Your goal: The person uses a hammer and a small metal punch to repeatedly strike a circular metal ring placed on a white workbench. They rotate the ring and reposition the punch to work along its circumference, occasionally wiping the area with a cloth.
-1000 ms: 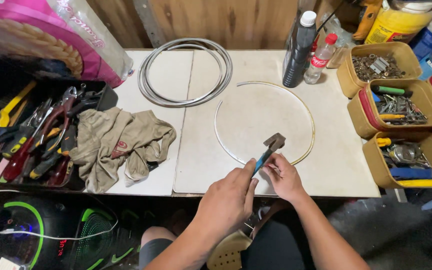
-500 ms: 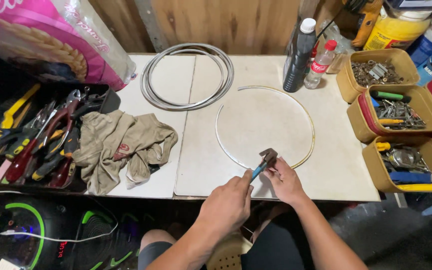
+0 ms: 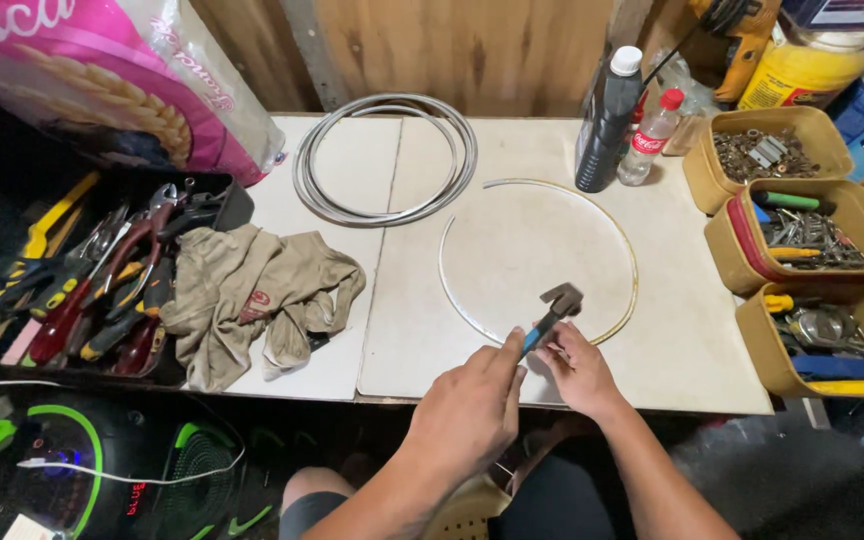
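Spanning most of the view, a white table [image 3: 692,330] carries everything here. At its far left corner leans a big pink printed bag [image 3: 102,80]. Beside the table's left edge sits a dark tray of pliers and cutters [image 3: 92,290], with a crumpled tan cloth [image 3: 252,300] lying over its right side and onto the tabletop. A thin metal ring [image 3: 632,265] lies flat near the table's front edge, and a coil of grey cable [image 3: 384,160] rests behind it to the left. Along the right edge stand 3 tan boxes of hardware [image 3: 812,230], and behind the ring stand a dark bottle [image 3: 607,120] and a small clear bottle [image 3: 647,140].

The left hand [image 3: 467,410] is closed around the blue handle of a pair of pliers [image 3: 552,312], whose head sits over the near arc of the ring. The right hand [image 3: 577,370] lies just beside the handle, fingertips curled at the ring's front edge; whether they pinch the ring cannot be told.
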